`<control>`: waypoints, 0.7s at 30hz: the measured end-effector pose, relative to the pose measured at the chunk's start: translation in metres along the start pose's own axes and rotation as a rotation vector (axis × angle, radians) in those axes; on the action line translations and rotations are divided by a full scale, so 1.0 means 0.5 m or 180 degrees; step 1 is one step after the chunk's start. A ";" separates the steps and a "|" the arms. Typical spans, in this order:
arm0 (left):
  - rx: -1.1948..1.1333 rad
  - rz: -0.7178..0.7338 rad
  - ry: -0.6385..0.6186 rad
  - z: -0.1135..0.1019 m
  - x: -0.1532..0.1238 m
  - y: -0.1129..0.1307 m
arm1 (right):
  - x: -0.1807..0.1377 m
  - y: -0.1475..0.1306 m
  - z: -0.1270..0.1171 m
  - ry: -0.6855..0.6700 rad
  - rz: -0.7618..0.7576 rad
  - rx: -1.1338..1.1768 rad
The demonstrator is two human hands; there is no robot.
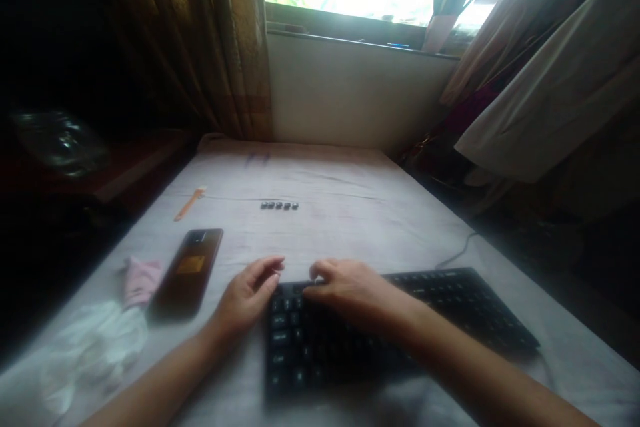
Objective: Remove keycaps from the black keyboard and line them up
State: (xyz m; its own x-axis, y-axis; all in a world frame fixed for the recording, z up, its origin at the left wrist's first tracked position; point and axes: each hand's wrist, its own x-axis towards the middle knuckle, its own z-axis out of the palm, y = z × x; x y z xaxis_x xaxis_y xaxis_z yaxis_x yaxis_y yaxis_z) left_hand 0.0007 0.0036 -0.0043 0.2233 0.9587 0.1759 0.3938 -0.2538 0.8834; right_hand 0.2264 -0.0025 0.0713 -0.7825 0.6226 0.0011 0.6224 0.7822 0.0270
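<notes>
A black keyboard (350, 347) lies across the near part of the cloth-covered table. My left hand (249, 293) rests at its upper left corner, thumb against the edge, index finger curved and held apart from the thumb. Over the keyboard's top row, my right hand (345, 287) has thumb and index finger in a pinch near the left end. A small pale glint shows between those fingertips, too small to name. Beyond both hands, several small dark pieces like keycaps (279, 205) stand in a short row. The right forearm hides part of the keys.
To the left lie a brown phone (187, 273), a pink cloth (141, 280), a crumpled clear plastic bag (95, 347) and an orange strip (190, 203). The keyboard cable (460, 252) runs at the right. A curtain (220, 40) and hanging clothes (555, 87) flank the window.
</notes>
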 end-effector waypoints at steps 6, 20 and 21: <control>0.0001 0.0028 -0.0016 0.003 -0.001 -0.004 | 0.017 0.001 -0.002 -0.0107 -0.0520 -0.0478; 0.0436 0.0263 -0.0151 0.001 -0.004 -0.006 | -0.060 0.115 0.067 0.1439 0.1466 0.1237; 0.0525 0.0366 -0.0214 0.000 -0.006 -0.004 | -0.078 0.131 0.072 0.1620 0.1931 0.1668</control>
State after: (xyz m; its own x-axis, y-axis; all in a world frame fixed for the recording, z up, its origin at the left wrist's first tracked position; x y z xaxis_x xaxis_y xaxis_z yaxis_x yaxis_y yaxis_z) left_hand -0.0010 0.0012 -0.0067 0.3320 0.9129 0.2373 0.5017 -0.3839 0.7752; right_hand 0.2982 0.0255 0.0370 -0.1595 0.9384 0.3065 0.7561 0.3157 -0.5732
